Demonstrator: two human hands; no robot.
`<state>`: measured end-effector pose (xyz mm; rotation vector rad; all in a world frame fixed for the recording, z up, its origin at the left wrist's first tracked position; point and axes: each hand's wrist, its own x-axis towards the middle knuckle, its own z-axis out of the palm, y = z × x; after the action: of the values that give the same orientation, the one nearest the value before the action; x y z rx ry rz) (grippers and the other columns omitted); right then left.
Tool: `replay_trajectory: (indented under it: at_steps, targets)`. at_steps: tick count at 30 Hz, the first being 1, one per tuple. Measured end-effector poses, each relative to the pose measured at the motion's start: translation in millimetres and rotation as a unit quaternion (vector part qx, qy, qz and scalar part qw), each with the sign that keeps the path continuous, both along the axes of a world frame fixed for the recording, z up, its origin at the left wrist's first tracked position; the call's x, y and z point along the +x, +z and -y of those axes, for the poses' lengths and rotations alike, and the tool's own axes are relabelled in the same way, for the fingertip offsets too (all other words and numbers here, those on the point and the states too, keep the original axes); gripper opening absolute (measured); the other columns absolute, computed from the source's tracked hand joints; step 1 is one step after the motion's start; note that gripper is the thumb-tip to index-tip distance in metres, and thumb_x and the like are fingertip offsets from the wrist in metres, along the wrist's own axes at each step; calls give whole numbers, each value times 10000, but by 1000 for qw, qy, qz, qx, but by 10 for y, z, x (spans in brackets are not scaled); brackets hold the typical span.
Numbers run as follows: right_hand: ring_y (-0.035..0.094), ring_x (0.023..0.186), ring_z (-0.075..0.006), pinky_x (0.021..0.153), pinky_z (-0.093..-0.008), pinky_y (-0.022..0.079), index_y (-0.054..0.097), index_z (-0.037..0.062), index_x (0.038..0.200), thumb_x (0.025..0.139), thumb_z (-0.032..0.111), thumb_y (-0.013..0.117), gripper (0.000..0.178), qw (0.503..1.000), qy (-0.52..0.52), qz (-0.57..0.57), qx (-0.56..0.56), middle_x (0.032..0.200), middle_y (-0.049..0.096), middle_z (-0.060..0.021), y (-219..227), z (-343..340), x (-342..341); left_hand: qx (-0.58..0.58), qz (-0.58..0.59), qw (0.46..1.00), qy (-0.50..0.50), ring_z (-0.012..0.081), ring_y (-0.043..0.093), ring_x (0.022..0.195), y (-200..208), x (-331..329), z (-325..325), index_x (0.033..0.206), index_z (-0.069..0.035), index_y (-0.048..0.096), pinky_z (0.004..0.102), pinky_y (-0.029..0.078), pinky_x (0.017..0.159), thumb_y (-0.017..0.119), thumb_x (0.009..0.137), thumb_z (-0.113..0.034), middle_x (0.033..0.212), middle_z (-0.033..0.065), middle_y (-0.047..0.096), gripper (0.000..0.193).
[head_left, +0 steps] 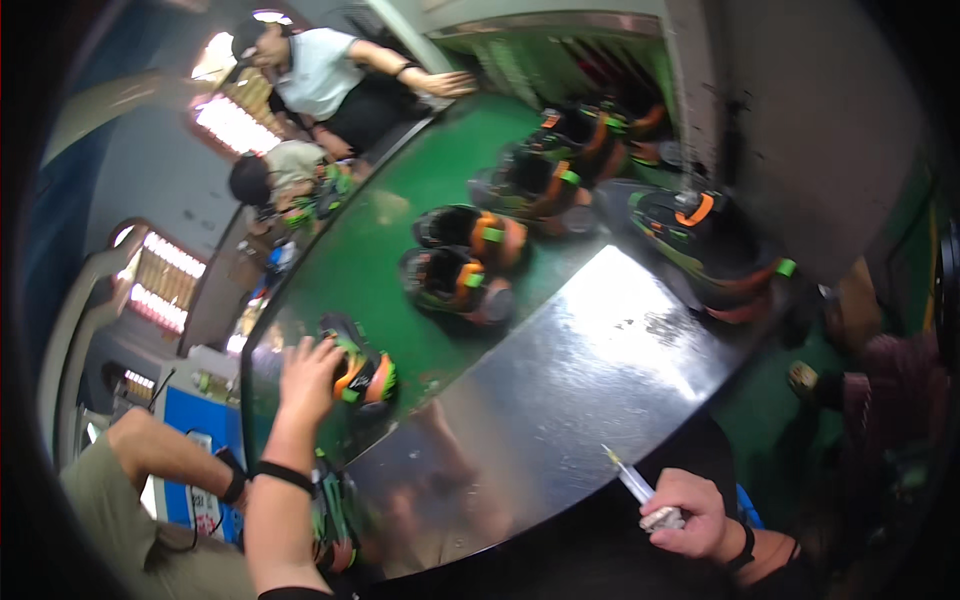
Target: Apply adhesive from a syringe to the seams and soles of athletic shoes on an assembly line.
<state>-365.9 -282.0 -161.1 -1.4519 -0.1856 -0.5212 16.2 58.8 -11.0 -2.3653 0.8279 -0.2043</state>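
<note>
My left hand (310,372) reaches over the green belt to a dark sneaker (372,370) with orange and bright green parts. Its fingers are spread at the shoe's side, overlapping it in view; whether they press on it I cannot tell. At the lower right, my right hand (692,508) is closed around a clear syringe (636,484) with a thin yellowish tip. That tip points up and left over the edge of a shiny metal plate (560,400). Something whitish shows between the right hand's fingers, partly hidden.
More sneakers of this kind, a pair (455,285) and several behind it, stand on the green belt (400,200). One large dark sneaker (700,245) is at the plate's far right. A co-worker (320,85) stretches an arm over the belt's far end; others sit along its left side.
</note>
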Motion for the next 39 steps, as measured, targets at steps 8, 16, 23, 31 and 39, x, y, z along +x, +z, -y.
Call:
replay_trajectory:
  at_steps: [8,16,23,31,39]
  targets:
    - [560,658,-209,579,-314,428,702,32,996,786,156,798,262,1000,-6,11,3,768,626,-67,-58,137,-3,-349,-135,895,-242,371,454,1319,354,-601,1767,1331,-50,483,408,380,1102,715,636,70,1405,188,472,742]
    - [549,662,-212,582,-317,418,697,25,1020,786,141,794,279,999,-41,-9,2,777,617,-78,-44,129,-310,-282,-144,788,-528,362,402,1364,-13,-1467,3937,1420,-90,442,427,372,1125,685,627,106,1463,149,430,853]
    - [546,661,-220,591,-326,418,692,27,1030,793,148,785,282,998,-57,-20,-13,775,618,-79,-52,113,-466,-144,-204,835,-490,309,554,1019,28,-1615,4069,1271,-46,586,387,484,917,632,663,93,1094,127,561,625]
    - [551,664,-224,594,-325,420,693,17,1018,789,141,785,276,999,-51,-4,-14,772,618,-85,5,75,-486,-345,-77,803,-481,382,561,1039,672,-1721,2902,1222,16,572,428,477,896,649,669,52,1127,200,549,559]
    - [553,681,-227,613,-319,435,690,34,1009,785,213,805,310,998,0,-4,-67,800,624,-76,63,165,-276,-301,-107,885,-338,388,572,988,420,-2281,1068,1288,-19,548,477,456,815,752,660,-116,1254,247,539,667]
